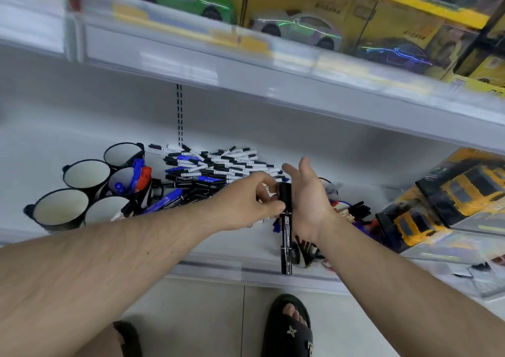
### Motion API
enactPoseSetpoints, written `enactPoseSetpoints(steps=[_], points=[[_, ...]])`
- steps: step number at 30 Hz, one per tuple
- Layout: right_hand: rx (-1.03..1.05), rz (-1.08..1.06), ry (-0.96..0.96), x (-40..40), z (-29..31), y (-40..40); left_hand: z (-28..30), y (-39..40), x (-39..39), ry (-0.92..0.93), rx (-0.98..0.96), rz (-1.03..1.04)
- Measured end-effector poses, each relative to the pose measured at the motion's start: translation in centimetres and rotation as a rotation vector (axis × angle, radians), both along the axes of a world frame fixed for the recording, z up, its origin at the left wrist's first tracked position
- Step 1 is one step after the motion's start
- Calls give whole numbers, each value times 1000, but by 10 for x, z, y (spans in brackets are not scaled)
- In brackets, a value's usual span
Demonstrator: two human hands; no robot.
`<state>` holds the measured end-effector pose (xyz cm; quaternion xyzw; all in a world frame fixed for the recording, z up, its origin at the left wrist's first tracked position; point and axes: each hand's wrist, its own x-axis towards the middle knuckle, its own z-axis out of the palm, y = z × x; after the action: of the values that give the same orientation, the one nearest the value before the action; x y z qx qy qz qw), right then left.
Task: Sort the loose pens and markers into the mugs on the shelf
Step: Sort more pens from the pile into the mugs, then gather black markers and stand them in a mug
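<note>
Holding a black marker (pixel 286 236) upright btwn both hands over shelf edge, left hand (pixel 246 203) pinching it, right hand (pixel 306 203) spread beside it; next: carry to mugs (pixel 90 190) w/ matching colour.

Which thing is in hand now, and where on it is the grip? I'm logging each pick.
A black marker, pinched near its capped upper end by the left hand. The right hand is open beside it.
</note>
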<state>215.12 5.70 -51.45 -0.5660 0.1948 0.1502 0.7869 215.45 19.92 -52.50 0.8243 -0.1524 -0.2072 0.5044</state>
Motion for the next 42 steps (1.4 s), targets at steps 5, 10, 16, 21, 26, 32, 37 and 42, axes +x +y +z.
enactPoseSetpoints(steps=[5,10,16,21,26,32,37,42], points=[[125,85,-28,3,4,62,-1,34,-12,23,-60,170],[52,239,-55,4,5,96,-14,74,-13,31,-81,265],[-795,189,-439,13,0,133,-6,139,3,-302,336,195],[-806,277,-547,21,-16,170,-7,182,17,-237,328,314],[-881,136,-642,72,-23,187,-4,224,30,1,138,485],[-1128,393,-846,120,-76,233,2,251,36,179,190,518],[-1333,565,-946,149,-131,261,-2,252,42,128,169,610],[-1546,813,-884,158,-158,266,-11,243,44,146,233,544]])
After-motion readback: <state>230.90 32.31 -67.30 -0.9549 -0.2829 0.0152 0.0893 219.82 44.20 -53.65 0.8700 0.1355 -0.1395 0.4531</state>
